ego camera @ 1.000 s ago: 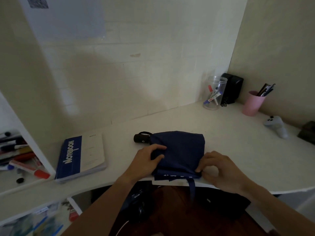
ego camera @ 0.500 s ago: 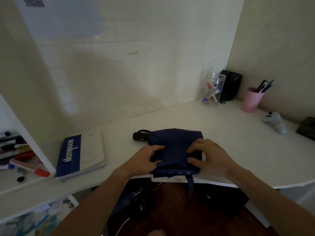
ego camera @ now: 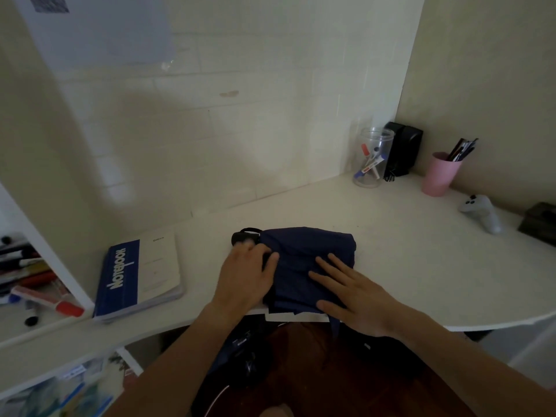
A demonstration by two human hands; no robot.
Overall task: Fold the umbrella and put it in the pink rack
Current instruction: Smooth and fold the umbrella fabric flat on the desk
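A navy blue umbrella lies collapsed on the white desk at its front edge, its fabric bunched flat and its black handle with a wrist loop pointing left. My left hand rests on the fabric's left side, near the handle, fingers slightly curled. My right hand lies flat and spread on the fabric's right front part. A strap hangs off the desk edge. A pink cup with pens stands at the back right; I see no other pink holder.
A blue and white notebook lies left of the umbrella. A clear jar of markers and a black speaker stand in the back corner. A white controller and a dark box lie at right. Markers fill a shelf at left.
My right hand moved from the fabric's front edge onto its top and flattened out. My left hand slid left toward the handle. The view tilted slightly.
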